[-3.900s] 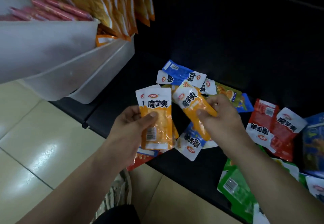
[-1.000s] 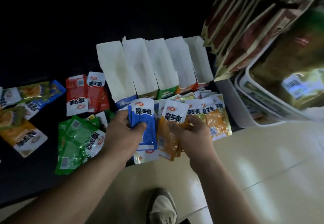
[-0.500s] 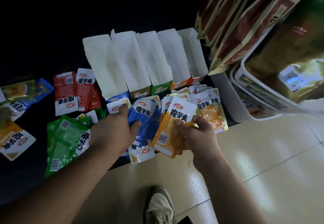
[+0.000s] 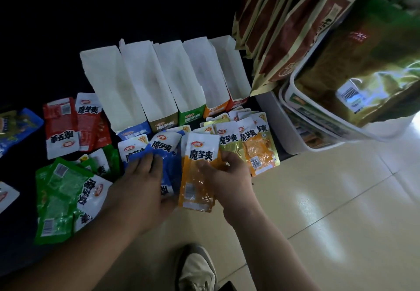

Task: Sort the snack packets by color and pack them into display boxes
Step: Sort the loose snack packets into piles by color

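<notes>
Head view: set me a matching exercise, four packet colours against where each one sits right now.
Things
1. orange packet
2. blue packets
3. green packets
4. red packets

Places
A. lying just left of the blue display box
B. pinched in the right hand
C. under the fingers of the left hand
D. heaped nearest the camera, left of the left hand

Pairs: 1-B, 2-C, 3-D, 4-A

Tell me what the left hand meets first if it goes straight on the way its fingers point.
The left hand rests on the blue packets; past them, probably the blue display box, depth unclear.
</notes>
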### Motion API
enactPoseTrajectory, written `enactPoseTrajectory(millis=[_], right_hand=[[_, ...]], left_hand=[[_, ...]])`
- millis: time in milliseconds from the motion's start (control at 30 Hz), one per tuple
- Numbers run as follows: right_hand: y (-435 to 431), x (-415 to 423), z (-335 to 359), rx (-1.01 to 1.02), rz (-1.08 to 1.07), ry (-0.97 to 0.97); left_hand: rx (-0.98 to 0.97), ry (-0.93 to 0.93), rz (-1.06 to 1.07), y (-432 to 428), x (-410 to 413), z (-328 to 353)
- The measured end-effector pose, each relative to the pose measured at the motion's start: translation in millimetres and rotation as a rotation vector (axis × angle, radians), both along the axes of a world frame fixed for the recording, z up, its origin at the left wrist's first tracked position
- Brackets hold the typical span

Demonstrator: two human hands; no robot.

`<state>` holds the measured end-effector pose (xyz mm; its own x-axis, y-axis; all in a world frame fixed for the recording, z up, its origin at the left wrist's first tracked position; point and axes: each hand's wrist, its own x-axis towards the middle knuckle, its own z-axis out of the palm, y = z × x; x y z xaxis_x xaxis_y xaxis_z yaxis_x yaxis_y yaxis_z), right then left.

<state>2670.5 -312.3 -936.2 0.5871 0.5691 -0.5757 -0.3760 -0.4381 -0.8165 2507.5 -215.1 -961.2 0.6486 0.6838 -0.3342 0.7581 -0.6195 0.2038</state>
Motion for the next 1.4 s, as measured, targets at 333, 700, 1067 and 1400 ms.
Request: enactPoseTrajectory(millis=[333, 700, 1067, 1400], right_hand=[[1, -15, 1, -0.045, 0.122, -0.129], [-22, 10, 11, -0.063, 0.061, -0.106], [-62, 98, 8, -0.302, -0.040, -0.559], [-24, 108, -38, -0.395, 0.036, -0.842]], left_hand=[[0.032, -0.070, -0.043, 9, -13, 2], [-0.081, -0.145, -0.123, 11, -19, 3], [-0.283, -0.338, -0.202, -34, 71, 27], [-0.314, -0.313, -0.110, -25, 64, 22]])
